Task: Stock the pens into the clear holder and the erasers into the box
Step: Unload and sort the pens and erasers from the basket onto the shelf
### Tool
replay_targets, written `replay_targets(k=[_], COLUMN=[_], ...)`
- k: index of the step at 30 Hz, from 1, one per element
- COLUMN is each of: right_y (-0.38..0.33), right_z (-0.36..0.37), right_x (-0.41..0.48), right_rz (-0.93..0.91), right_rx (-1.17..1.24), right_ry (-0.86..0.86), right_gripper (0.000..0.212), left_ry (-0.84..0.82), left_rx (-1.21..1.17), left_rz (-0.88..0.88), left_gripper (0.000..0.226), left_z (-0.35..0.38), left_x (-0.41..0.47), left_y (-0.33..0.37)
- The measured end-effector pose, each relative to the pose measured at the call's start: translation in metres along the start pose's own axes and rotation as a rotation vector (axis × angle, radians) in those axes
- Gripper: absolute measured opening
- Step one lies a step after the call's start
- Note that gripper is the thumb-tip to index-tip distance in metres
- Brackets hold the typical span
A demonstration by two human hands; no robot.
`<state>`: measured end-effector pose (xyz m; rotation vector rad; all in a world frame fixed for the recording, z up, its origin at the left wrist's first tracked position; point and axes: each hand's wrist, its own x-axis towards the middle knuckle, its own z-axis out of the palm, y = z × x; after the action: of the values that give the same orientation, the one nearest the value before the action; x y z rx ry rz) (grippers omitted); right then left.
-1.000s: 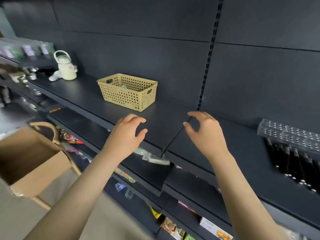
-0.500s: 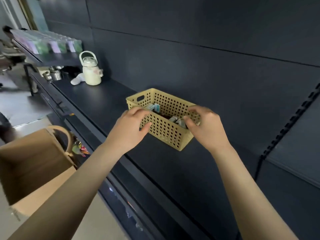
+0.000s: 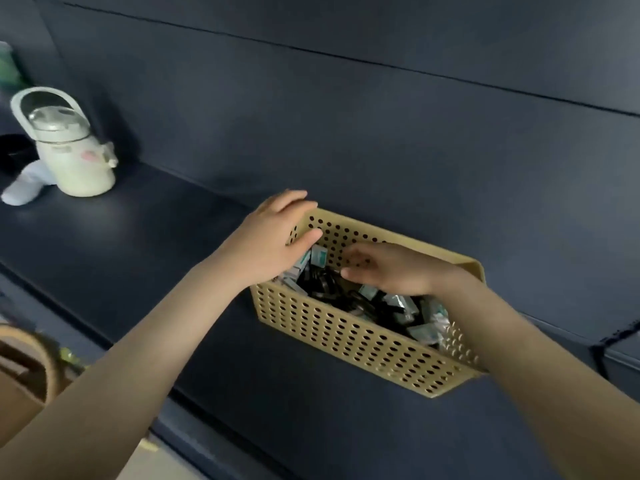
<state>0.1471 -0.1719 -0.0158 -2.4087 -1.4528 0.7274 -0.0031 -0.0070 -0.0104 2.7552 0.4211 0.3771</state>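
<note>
My left hand curls its fingers over the left rim of the box at center frame, so I should brace it while my right hand, grasp unclear, levels the erasers inside.

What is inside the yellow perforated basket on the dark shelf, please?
A loose pile of small wrapped packets, teal-white and black, likely erasers. The right hand reaching in covers the middle, the left hand grips the basket end; the bottom is hidden.

view: head-worn | faces: forward and down at shelf | range: close — basket fills mid-frame
</note>
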Motion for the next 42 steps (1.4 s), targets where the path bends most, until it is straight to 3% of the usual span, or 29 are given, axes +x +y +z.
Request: replay_targets(k=[2, 5, 9, 13, 19, 23, 28, 32, 34, 38, 42], right_y=[-0.001, -0.007, -0.014, -0.019, -0.028, -0.029, -0.031, -0.033, -0.034, -0.033, -0.031], right_z=[0.001, 0.013, 0.038, 0.048, 0.057, 0.055, 0.052, 0.052, 0.050, 0.047, 0.048], right_x=[0.013, 0.028, 0.031, 0.023, 0.022, 0.023, 0.028, 0.033, 0.035, 0.034, 0.030], right_rz=[0.051, 0.059, 0.069, 0.072, 0.071, 0.082, 0.105, 0.093, 0.104, 0.138, 0.122], right_rx=[-0.009, 0.053, 0.196, 0.335, 0.114, 0.117, 0.127, 0.130, 0.156, 0.263, 0.315], right_ry=[-0.014, -0.002, 0.027, 0.136, 0.173, 0.203, 0.147, 0.094, 0.074, 0.074, 0.067], right_gripper=[0.066, 0.067, 0.075, 0.067, 0.075, 0.068, 0.084, 0.088, 0.085, 0.072, 0.065], left_ry=[-0.143, -0.195, -0.170, -0.005, 0.069, 0.088, 0.085, 0.059, 0.064, 0.068, 0.089], left_rx=[0.002, 0.075, 0.153, 0.094, -0.074, -0.024, -0.020, -0.029, -0.029, -0.008, 0.016], left_rz=[0.038, 0.095, 0.132, 0.163, 0.071, 0.079, 0.075, 0.040, 0.034, 0.039, 0.049], left_gripper=[0.067, 0.072, 0.075, 0.073, 0.066, 0.068, 0.081, 0.070, 0.065, 0.081, 0.082], left_z=[0.006, 0.013, 0.015, 0.015, 0.014, 0.015, 0.017, 0.016, 0.017, 0.018, 0.019], left_x=[0.007, 0.006, -0.006, -0.023, -0.034, -0.037, -0.034, -0.033, -0.032, -0.030, -0.033], left_y=[-0.009, -0.014, -0.018, -0.020, -0.017, -0.016, -0.017, -0.015, -0.015, -0.016, -0.018])
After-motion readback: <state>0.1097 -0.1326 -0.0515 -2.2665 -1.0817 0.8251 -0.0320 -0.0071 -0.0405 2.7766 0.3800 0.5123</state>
